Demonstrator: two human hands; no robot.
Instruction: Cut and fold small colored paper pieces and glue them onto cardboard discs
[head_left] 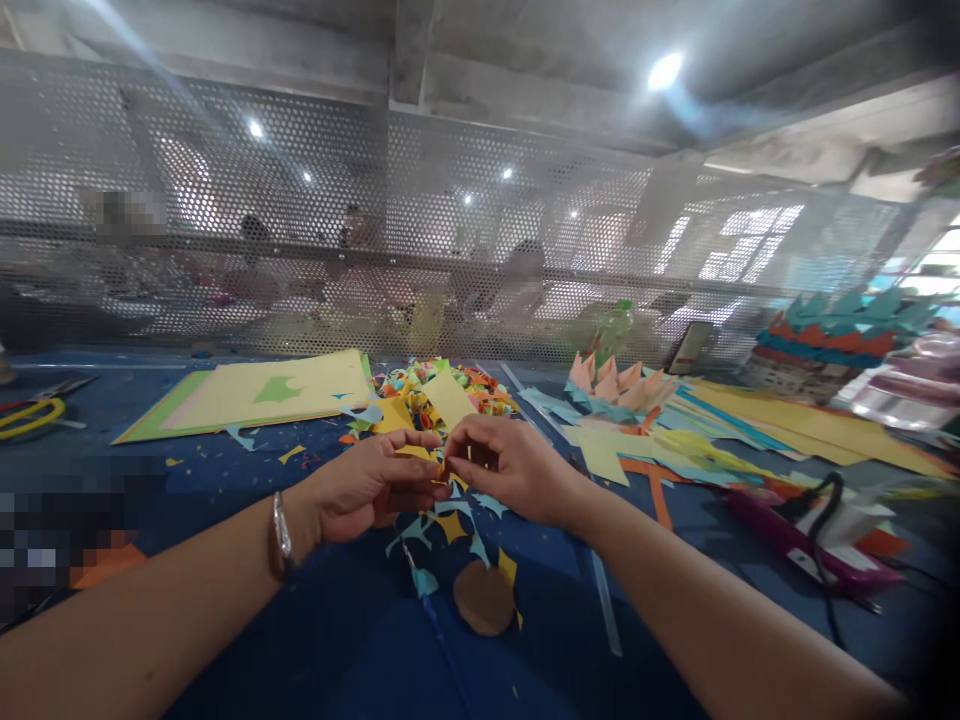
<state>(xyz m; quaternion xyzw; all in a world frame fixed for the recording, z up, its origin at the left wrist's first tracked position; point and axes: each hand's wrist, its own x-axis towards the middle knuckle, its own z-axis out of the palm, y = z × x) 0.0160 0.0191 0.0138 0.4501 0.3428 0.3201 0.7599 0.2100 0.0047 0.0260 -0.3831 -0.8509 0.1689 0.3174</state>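
Observation:
In the head view my left hand [371, 488] and my right hand [510, 468] meet over the blue table. Their fingertips pinch a small orange-yellow piece of paper [441, 468], mostly covered by the fingers. Just beyond them lies a heap of small folded paper pieces [491, 385] in several colours, with a plain yellow sheet [448, 398] on top. Below my hands are pale blue paper offcuts [415, 535], a round brown disc [484, 598] and a blue pen-like tool [437, 622] with a thin metal tip.
Left of the heap lies a stack of coloured paper [300, 390]; yellow-handled scissors [34, 415] are farther left. A spiky folded-paper piece [611, 385], a leaning phone [691, 347] and a purple power strip [806, 545] with cables stand right. A perforated metal screen [465, 230] closes the back.

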